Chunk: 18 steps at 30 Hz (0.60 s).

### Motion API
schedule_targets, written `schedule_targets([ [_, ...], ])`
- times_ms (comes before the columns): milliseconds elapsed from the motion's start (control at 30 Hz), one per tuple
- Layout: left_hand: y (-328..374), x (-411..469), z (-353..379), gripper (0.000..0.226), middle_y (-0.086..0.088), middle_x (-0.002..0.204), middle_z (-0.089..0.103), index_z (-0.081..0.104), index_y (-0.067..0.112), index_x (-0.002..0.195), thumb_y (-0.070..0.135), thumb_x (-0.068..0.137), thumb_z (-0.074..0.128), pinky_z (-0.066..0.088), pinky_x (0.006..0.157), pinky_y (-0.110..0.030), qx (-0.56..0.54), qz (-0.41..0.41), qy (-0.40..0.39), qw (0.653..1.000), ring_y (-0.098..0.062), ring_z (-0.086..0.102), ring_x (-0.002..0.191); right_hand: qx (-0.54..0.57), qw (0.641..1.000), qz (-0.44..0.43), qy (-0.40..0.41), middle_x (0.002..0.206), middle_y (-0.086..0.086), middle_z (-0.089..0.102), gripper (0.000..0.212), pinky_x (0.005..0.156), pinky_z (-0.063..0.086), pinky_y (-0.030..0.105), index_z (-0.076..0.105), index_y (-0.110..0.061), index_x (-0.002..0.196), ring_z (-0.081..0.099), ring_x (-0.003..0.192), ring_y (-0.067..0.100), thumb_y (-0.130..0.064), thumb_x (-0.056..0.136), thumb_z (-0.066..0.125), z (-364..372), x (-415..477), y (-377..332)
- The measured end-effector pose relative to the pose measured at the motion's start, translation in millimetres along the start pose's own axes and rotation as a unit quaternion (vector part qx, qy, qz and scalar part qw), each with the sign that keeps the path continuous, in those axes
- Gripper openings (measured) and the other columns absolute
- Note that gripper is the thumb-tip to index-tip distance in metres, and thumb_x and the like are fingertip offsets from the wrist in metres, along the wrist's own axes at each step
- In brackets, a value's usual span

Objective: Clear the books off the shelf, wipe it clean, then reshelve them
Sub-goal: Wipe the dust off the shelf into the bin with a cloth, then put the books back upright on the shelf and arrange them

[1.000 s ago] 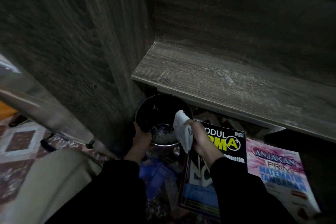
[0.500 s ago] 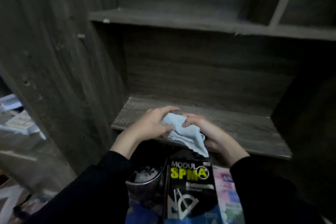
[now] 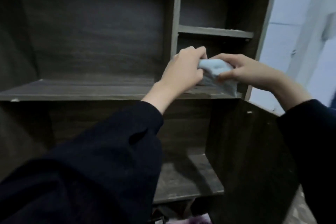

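Shelves all bare, so clearing looks done. Left hand [image 3: 183,68] and right hand [image 3: 249,71] both closed around a pale blue cloth [image 3: 214,73] at centre right of the frame, bunching it just above the wide shelf [image 3: 76,90], loose end hanging at the edge. Wiping probably only starting, hard to tell in the dim blur. Books [image 3: 189,221] maybe that smudge at bottom centre, not yet reshelved

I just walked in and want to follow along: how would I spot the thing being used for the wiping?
Find the dark wooden bookcase and its long middle shelf. At that shelf's right end, the left hand and right hand meet around a crumpled cloth. It is the only pale blue, soft thing there.
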<state>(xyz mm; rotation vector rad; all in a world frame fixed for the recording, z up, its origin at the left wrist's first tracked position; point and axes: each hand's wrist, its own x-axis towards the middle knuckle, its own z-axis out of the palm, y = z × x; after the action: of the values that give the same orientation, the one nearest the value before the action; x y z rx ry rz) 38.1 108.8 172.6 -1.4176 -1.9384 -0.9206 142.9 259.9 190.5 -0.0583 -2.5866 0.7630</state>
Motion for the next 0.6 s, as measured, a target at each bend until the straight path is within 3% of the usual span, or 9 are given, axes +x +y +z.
schedule_targets([
  [167,-22.6,27.1,60.0,0.021,-0.012,0.097,0.058,0.048,0.01,0.107,0.004,0.086,0.047,0.035,0.065,-0.037,0.092,-0.011,-0.037,0.995,-0.032,0.053,0.096,-0.106,0.991,0.001,0.076,0.117,0.002,0.061,0.051,0.081,0.044,0.022,0.058,-0.026,0.126,0.056,0.103,0.014,0.0,0.082,0.056,18.4,48.6,58.8],
  [267,-40.0,31.4,86.8,0.028,-0.015,0.102,0.059,0.045,0.009,0.116,0.002,0.09,0.046,0.034,0.065,-0.035,0.124,-0.046,-0.087,0.987,-0.034,0.057,0.095,-0.196,0.975,0.005,0.109,0.133,0.004,0.055,0.063,0.096,0.044,0.037,0.054,-0.031,0.132,0.051,0.121,0.025,0.003,0.08,0.05,40.3,69.3,95.5],
  [367,-50.0,33.5,100.6,0.035,-0.017,0.112,0.056,0.042,0.011,0.123,0.004,0.09,0.046,0.04,0.07,-0.037,0.1,-0.104,-0.178,0.973,-0.036,0.057,0.101,-0.215,0.975,0.042,0.034,0.143,0.005,0.043,0.067,0.107,0.035,0.048,0.04,-0.036,0.142,0.036,0.135,0.028,-0.002,0.084,0.041,56.9,84.2,126.1],
  [467,-57.2,37.1,102.1,0.031,-0.016,0.121,0.051,0.042,0.014,0.121,0.019,0.09,0.039,0.043,0.086,-0.041,0.02,-0.179,-0.259,0.949,-0.035,0.051,0.107,-0.198,0.972,0.118,-0.036,0.159,0.002,0.018,0.054,0.117,0.014,0.051,0.022,-0.039,0.149,0.012,0.146,0.027,-0.023,0.098,0.026,59.0,93.8,133.8],
  [533,-62.4,40.3,103.0,0.021,-0.016,0.126,0.049,0.041,0.016,0.108,0.024,0.09,0.033,0.036,0.098,-0.047,0.016,-0.193,-0.284,0.939,-0.034,0.047,0.114,-0.199,0.968,0.147,-0.051,0.161,0.0,0.005,0.049,0.117,0.005,0.054,0.016,-0.042,0.15,0.001,0.148,0.026,-0.036,0.101,0.017,57.7,95.7,131.0],
  [600,-63.9,40.6,104.2,0.027,-0.019,0.136,0.042,0.04,0.016,0.112,0.024,0.088,0.031,0.027,0.106,-0.051,0.029,-0.204,-0.302,0.931,-0.036,0.037,0.126,-0.195,0.967,0.158,-0.049,0.161,-0.002,0.002,0.048,0.116,-0.001,0.056,0.016,-0.045,0.149,-0.004,0.148,0.025,-0.037,0.101,0.016,58.7,93.7,128.5],
])
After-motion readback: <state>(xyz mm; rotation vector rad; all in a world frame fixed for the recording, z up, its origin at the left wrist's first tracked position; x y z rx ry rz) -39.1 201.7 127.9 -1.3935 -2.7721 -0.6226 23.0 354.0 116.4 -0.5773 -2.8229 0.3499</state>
